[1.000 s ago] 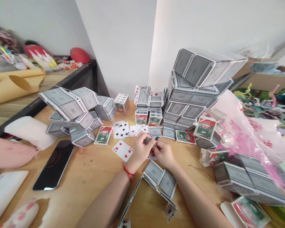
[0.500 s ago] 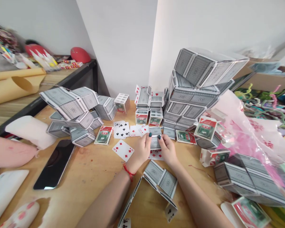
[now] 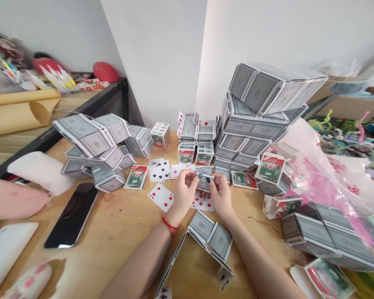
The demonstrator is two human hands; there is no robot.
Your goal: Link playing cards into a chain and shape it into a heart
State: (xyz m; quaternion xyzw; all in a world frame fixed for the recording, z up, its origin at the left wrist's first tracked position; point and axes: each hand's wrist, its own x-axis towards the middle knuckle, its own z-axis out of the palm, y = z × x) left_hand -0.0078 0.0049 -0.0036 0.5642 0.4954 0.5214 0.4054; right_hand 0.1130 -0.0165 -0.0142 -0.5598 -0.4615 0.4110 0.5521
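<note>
Between my two hands is a playing card (image 3: 205,176), seen almost edge-on as a narrow strip. My left hand (image 3: 186,192) pinches its left end, thumb toward me and fingers behind. On the other end, my right hand (image 3: 220,192) has the same pinch. Below and behind them lie grey-backed cards (image 3: 203,185) and face-up diamond cards (image 3: 202,201). A four of diamonds (image 3: 161,197) rests left of my left hand, with spade cards (image 3: 159,169) farther back. Nearer me, between my forearms, stands a folded card frame (image 3: 210,234) of joined cards.
At the right rises a tall stack of card blocks (image 3: 252,120); a lower stack (image 3: 96,141) is at the left. Green-red card boxes (image 3: 136,177) lie about. A black phone (image 3: 71,216) is at left, near another person's arm (image 3: 15,197). Pink plastic (image 3: 314,166) covers the right side.
The card in my hands has turned from facing me to nearly edge-on. My fingers have risen and curled behind it, and more of the diamond cards beneath shows.
</note>
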